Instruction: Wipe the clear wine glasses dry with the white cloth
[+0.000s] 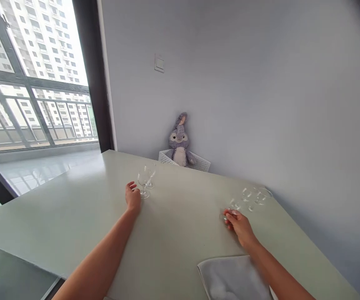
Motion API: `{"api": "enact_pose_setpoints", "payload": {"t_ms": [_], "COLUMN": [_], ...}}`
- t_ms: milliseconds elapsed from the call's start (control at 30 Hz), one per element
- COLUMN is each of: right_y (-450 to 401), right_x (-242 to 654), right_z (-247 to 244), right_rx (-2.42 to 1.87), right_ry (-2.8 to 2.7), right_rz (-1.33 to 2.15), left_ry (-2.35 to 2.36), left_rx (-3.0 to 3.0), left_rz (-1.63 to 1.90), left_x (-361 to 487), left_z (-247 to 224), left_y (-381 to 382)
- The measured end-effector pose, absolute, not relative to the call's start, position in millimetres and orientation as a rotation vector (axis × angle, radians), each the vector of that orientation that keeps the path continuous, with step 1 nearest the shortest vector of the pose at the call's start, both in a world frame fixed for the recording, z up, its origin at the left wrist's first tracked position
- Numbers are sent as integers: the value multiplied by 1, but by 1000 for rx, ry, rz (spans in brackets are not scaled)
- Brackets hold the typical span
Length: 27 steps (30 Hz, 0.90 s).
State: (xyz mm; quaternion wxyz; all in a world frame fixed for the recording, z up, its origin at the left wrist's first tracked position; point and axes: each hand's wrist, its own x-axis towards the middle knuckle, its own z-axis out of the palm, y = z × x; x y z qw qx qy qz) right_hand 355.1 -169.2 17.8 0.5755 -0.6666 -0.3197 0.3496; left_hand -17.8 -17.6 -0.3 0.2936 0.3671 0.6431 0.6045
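Two clear stemmed glasses stand close together near the far side of the table: a front one (143, 180) and another (151, 171) partly behind it. Beside the front glass is my left hand (132, 197), its fingers loosely bent and apart, with nothing in them; whether the thumb touches the glass I cannot tell. On the right, my right hand (239, 225) has its fingers closed round a small clear glass (222, 215), low over the tabletop. Most of that glass is hidden or blurred. Just beyond it are several more clear glass pieces (247, 195), their outlines faint.
A folded grey cloth (229, 277) lies on the pale table (167, 233) near me, partly under my right forearm. Behind the far edge, a plush rabbit (180, 146) sits in a white perforated basket (202, 164). Walls bound the back and right; a window is left.
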Motion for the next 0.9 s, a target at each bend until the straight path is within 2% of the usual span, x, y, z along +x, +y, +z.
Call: {"api": "enact_pose_setpoints", "payload": {"t_ms": [200, 433, 700, 900], "right_y": [-121, -42, -4, -18], "right_x": [248, 156, 123, 139], "right_z": [37, 27, 21, 29], "right_rx": [-1407, -1412, -1434, -1392], "right_ry": [-1028, -1077, -1100, -1146], "right_rz": [1041, 1098, 1087, 1129], "left_ry": [1734, 1743, 1762, 1765], "left_rx": [939, 949, 961, 965], "left_rz": [1595, 1586, 1591, 1610], "left_x": [-17, -16, -13, -14], "left_z": [1, 5, 9, 8], "left_y": [-13, -18, -17, -17]}}
